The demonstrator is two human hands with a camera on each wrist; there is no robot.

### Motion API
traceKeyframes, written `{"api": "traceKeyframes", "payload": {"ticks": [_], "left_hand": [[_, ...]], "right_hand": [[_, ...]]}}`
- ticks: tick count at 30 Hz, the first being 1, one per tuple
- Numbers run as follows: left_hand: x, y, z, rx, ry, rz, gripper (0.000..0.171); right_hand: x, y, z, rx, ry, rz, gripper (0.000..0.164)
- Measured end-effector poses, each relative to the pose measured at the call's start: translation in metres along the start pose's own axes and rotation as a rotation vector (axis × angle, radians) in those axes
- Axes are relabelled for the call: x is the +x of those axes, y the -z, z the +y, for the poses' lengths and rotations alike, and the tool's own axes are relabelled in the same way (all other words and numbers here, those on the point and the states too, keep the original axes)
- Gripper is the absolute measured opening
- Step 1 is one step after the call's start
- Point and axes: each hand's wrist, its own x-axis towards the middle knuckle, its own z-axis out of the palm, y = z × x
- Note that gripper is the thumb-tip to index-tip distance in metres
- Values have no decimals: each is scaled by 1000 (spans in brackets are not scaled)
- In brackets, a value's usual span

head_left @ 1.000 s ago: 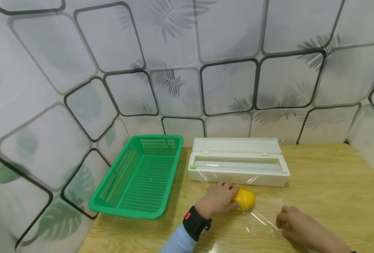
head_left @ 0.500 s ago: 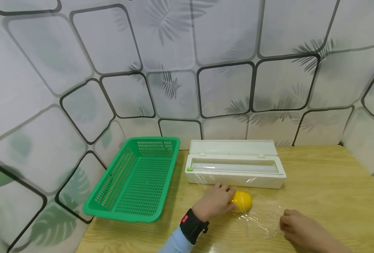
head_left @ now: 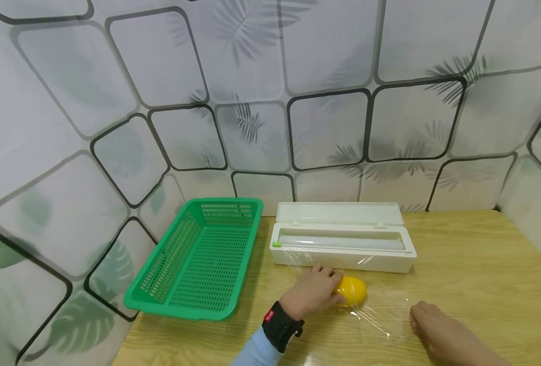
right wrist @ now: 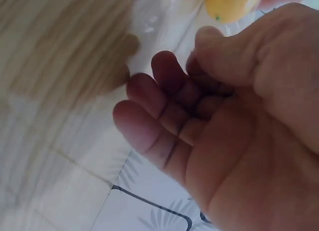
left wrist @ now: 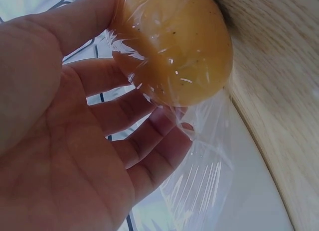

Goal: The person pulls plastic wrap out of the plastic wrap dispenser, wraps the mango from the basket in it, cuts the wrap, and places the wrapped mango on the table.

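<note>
A yellow lemon (head_left: 353,291), covered by clear plastic wrap (left wrist: 202,181), lies on the wooden table in front of the white wrap box (head_left: 343,260). My left hand (head_left: 313,295) holds the lemon from its left side through the film, thumb and fingers around it. In the left wrist view, wrinkled film clings to the lemon (left wrist: 184,47) and trails off toward the box. My right hand (head_left: 442,330) is at the right edge of the film, fingers loosely bent. The right wrist view shows its thumb near the index finger (right wrist: 192,66), with no film visible between them.
A green perforated basket (head_left: 206,264) stands on the left. The wrap box has its lid (head_left: 339,213) raised, a roll (head_left: 343,242) inside and a green cutter slide (head_left: 277,244) at its left end. A patterned curtain (head_left: 261,132) hangs behind the table (head_left: 472,269).
My right hand has shifted slightly right, and the film that was stretched toward it now lies slacker. The left hand stays on the lemon.
</note>
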Motion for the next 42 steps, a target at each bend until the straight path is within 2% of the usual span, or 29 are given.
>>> {"api": "traceKeyframes", "payload": {"ticks": [3, 5, 8, 12, 15, 18, 22, 25, 29, 32, 34, 40, 42], "left_hand": [[0, 1, 0, 4, -5, 3, 48], [-1, 1, 0, 2, -5, 2, 48], [-1, 1, 0, 1, -8, -5, 49], [-1, 1, 0, 6, -11, -8, 49], [-2, 1, -1, 17, -15, -1, 48], [-2, 0, -1, 26, -19, 2, 49], [-2, -1, -1, 24, -18, -3, 50], [-2, -1, -1, 25, -16, 3, 48], [-1, 0, 0, 35, -14, 17, 48], [0, 1, 0, 43, -10, 16, 48], [0, 2, 1, 38, -5, 8, 49], [-1, 1, 0, 35, -8, 8, 51], [-1, 0, 0, 45, -12, 11, 51]], "right_hand": [[0, 4, 3, 83, -22, -27, 22], [1, 7, 7, 120, -2, -37, 15], [2, 8, 14, 144, 102, -30, 15], [8, 3, 16, 101, 305, 104, 25], [13, -2, 13, 33, 363, 201, 35], [14, -5, 9, -47, 334, 219, 40], [10, -7, 5, -125, 245, 146, 38], [7, -8, 3, -145, 173, 116, 36], [6, -6, 0, -137, 51, 130, 31], [8, -1, 0, -132, 27, 179, 28], [12, 6, -2, -115, 19, 181, 26], [29, 28, -11, -135, 24, 218, 22], [34, 31, -12, -160, 47, 261, 19]]}}
